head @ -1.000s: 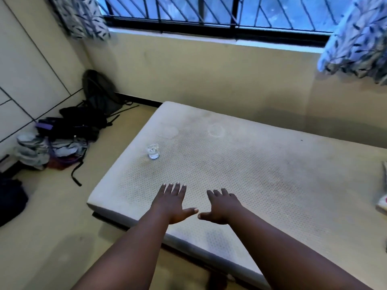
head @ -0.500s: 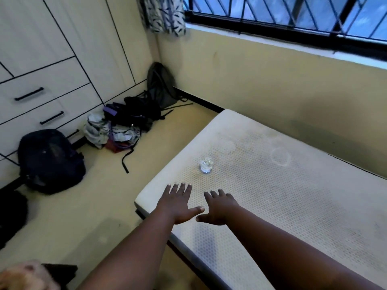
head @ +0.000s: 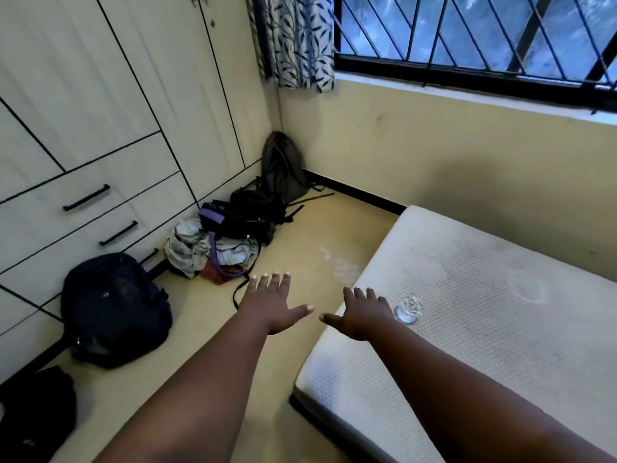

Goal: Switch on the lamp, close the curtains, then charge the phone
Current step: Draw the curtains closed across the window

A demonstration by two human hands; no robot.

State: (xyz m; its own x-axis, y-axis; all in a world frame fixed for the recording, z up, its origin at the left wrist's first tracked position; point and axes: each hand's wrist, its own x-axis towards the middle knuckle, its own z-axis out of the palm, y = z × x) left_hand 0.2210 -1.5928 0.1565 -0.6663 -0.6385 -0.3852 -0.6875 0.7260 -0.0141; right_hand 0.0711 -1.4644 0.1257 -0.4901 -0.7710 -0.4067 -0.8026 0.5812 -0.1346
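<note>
Overhead, curtain (head: 297,41) bunched — hands (head: 272,304) empty, well below.

Curtain (head: 297,41) above the hands cut by top edge, mattress (head: 484,329) right of them cropped, glass (head: 408,309) partly hidden behind right hand (head: 362,315)

— Where did the camera sit?
— On the person's head, the only view. It looked forward and down over both outstretched arms, the left hand (head: 272,304) and right hand (head: 362,315) near the middle of the frame.
— Which way did it face?
— Into the room's corner, where the wardrobe (head: 100,111) on the left met the wall under the window (head: 467,38).
— How near was it?
— Close to the arms, which filled the bottom; the mattress (head: 484,329) ran off the right edge, and the bags (head: 113,309) lay farther off on the floor. The wide lens bent the straight edges.
</note>
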